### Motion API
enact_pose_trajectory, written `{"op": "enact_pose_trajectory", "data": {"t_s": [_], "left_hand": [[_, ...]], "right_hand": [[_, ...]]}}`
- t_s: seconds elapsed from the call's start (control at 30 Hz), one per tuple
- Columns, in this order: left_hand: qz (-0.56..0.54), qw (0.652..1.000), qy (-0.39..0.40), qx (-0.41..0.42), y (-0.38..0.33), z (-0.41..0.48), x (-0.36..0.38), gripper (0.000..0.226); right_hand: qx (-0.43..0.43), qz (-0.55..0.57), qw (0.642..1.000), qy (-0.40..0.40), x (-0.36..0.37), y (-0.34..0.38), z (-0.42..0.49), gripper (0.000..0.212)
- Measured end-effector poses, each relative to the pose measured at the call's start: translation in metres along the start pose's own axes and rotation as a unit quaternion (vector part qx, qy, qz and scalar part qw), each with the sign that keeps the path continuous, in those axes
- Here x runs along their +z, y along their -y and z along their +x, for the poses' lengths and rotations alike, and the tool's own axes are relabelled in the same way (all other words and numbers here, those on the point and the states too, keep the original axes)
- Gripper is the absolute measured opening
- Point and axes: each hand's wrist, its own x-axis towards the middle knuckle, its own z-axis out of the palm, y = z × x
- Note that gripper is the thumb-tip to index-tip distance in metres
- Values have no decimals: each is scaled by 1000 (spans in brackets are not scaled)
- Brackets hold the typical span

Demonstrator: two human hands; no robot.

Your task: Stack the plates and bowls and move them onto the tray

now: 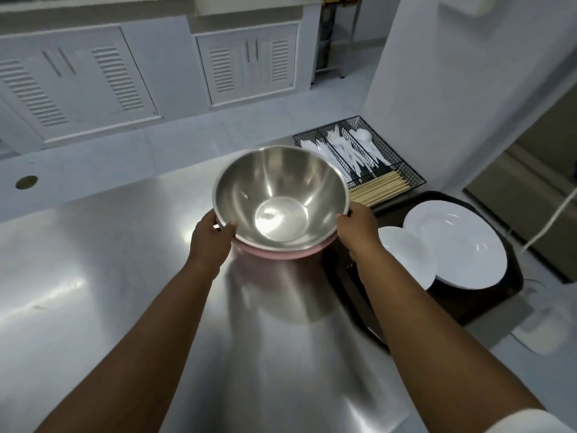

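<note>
A large steel bowl (281,195) sits nested in a pink bowl (281,253), of which only the lower rim shows. My left hand (210,242) grips the stack's left edge and my right hand (359,231) grips its right edge, holding it above the steel table. On the dark tray (487,304) to the right lie a large white plate (459,242) and a smaller white plate (406,256) overlapping its left side. My right forearm covers the tray's left edge.
A black wire caddy (359,154) with white plastic cutlery and wooden chopsticks stands behind the tray. The steel table (109,276) spreads left and toward me. White louvred cabinets (125,76) line the far wall. A white cable (555,220) hangs at the right.
</note>
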Motion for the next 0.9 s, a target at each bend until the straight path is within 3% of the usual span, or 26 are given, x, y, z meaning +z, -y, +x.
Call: {"op": "enact_pose_trajectory", "data": {"t_s": [0.6,0.77,0.9], "left_hand": [[14,1000,24,0,3,12,21,17],[45,998,13,-37,1,-3,1,74],[47,998,-26,-28,2,-25,-47,72]], "right_hand": [[16,-75,997,-7,3,0,25,33],[-100,-126,983,-83,12,14,-4,36],[-205,-117,969,-79,31,41,-51,47]]}}
